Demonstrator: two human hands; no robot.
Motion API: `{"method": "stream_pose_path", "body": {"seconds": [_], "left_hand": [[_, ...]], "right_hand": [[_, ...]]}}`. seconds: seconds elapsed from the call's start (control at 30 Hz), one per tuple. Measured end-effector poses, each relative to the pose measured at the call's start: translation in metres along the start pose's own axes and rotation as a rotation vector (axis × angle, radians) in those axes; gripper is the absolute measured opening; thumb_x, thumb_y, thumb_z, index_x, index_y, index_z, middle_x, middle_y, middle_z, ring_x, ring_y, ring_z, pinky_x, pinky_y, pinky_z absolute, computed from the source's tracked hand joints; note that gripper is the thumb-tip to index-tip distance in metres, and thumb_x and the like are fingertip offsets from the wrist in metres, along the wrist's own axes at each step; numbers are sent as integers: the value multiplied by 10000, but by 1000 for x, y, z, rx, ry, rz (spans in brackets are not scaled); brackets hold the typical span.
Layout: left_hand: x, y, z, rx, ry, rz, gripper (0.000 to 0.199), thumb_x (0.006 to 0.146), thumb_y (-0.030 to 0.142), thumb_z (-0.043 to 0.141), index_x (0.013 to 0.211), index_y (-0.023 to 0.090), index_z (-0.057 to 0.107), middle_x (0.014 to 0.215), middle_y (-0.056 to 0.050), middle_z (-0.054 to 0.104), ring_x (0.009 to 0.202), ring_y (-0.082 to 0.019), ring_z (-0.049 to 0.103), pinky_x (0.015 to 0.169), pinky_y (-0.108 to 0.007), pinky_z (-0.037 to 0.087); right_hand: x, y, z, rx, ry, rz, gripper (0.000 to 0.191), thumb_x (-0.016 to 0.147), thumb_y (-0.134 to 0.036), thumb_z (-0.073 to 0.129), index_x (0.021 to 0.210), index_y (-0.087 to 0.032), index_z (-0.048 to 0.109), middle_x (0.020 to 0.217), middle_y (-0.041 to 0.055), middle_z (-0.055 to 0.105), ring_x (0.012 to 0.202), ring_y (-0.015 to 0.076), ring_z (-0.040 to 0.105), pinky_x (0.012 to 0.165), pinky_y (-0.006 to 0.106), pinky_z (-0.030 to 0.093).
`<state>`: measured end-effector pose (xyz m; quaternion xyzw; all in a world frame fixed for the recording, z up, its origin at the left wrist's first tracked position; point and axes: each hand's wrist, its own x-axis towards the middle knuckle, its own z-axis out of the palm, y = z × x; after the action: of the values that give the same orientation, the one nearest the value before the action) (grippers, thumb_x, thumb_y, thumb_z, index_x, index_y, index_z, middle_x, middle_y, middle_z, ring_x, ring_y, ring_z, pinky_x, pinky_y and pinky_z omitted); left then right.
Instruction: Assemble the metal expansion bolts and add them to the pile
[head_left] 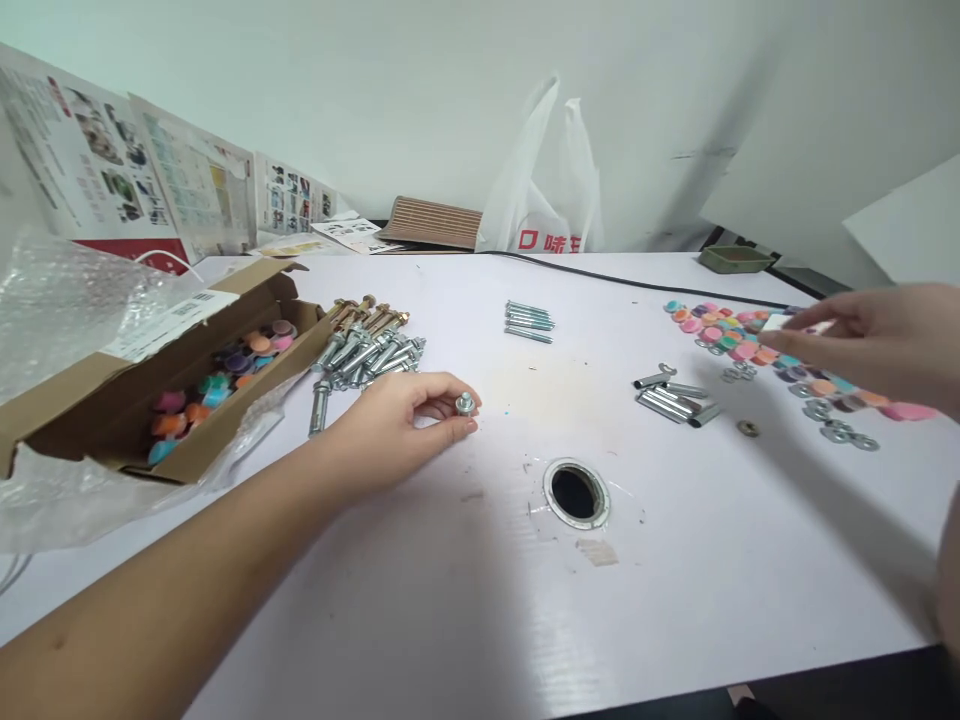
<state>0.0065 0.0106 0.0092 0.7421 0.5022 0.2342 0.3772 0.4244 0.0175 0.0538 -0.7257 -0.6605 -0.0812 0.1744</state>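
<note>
My left hand (420,420) is closed around a silver expansion bolt (465,404), seen nearly end-on between thumb and fingers above the table. Off to the right, my right hand (877,335) reaches over a spread of coloured plastic caps (742,350), thumb and fingers apart. Something white (795,323) shows by its fingertips; whether they touch it I cannot tell. Silver washers (840,432) lie along the near side of the caps. Behind my left hand is a pile of silver and brass-coloured expansion bolts (367,345).
Metal sleeves (671,400) and a nut (748,428) lie right of centre; screws (529,320) lie farther back. A round hole (576,493) pierces the table. An open cardboard box (97,425) of caps stands left on bubble wrap. A plastic bag (540,190) stands behind.
</note>
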Motion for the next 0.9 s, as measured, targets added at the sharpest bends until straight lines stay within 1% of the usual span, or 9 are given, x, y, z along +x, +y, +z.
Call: {"method": "stream_pose_path", "body": {"seconds": [0.07, 0.17, 0.23, 0.33, 0.43, 0.57, 0.67, 0.77, 0.9], "left_hand": [[0, 0, -1, 53, -12, -8, 197, 901, 394, 733, 994, 230, 789, 929, 9, 795, 803, -139, 660, 805, -282, 479], [0, -1, -2, 84, -20, -25, 180, 916, 397, 716, 999, 253, 786, 937, 31, 797, 815, -133, 668, 785, -269, 462], [0, -2, -2, 75, -20, -28, 183, 919, 407, 717, 1004, 259, 783, 910, 37, 791, 806, -130, 664, 748, -258, 450], [1, -1, -1, 60, -21, -37, 184, 915, 414, 721, 977, 250, 774, 868, 31, 773, 785, -132, 643, 668, -249, 420], [0, 1, 0, 73, -23, -52, 190, 915, 419, 712, 949, 240, 764, 839, 28, 748, 718, -121, 591, 589, -248, 370], [0, 2, 0, 88, -12, -38, 193, 926, 419, 697, 946, 237, 759, 867, 26, 747, 704, -113, 567, 568, -249, 347], [0, 0, 0, 83, -18, -22, 188, 932, 412, 699, 951, 237, 764, 853, 28, 746, 726, -116, 581, 613, -246, 377], [1, -2, 0, 59, -40, -4, 183, 928, 396, 715, 971, 229, 772, 849, 26, 752, 757, -119, 606, 704, -249, 426], [2, -5, 1, 18, -11, 48, 195, 905, 378, 752, 956, 190, 770, 810, 15, 727, 752, -117, 607, 749, -262, 442]], "right_hand": [[-7, 15, -1, -77, -81, 117, 569, 890, -767, 588, 907, -215, 726, 942, 157, 694, 845, 277, 639, 728, 394, 494], [-11, 47, -3, -217, -292, 407, 449, 834, -663, 668, 890, -223, 736, 924, 128, 712, 816, 284, 644, 735, 407, 497], [-12, 67, -4, -271, -391, 507, 421, 811, -633, 695, 925, -232, 748, 947, 101, 727, 824, 285, 652, 751, 412, 500], [-17, 82, -4, -240, -435, 430, 472, 836, -659, 688, 1015, -226, 744, 965, 91, 734, 835, 279, 664, 751, 412, 494], [-24, 81, -1, -184, -425, 344, 443, 890, -613, 664, 1032, -205, 761, 936, 120, 736, 816, 286, 666, 752, 435, 487], [-27, 84, 7, -94, -361, 297, 330, 892, -542, 706, 864, -218, 763, 892, 144, 746, 725, 267, 660, 689, 420, 489], [-21, 99, 14, -49, -275, 309, 317, 800, -536, 820, 747, -233, 743, 833, 133, 750, 627, 242, 652, 598, 395, 481], [-10, 110, 18, -44, -267, 302, 298, 679, -512, 926, 701, -241, 803, 758, 114, 741, 544, 196, 621, 548, 375, 454], [10, 123, 27, -212, -329, 448, 448, 339, -526, 1045, 603, -247, 815, 739, 105, 748, 432, 123, 490, 534, 366, 400]]}}
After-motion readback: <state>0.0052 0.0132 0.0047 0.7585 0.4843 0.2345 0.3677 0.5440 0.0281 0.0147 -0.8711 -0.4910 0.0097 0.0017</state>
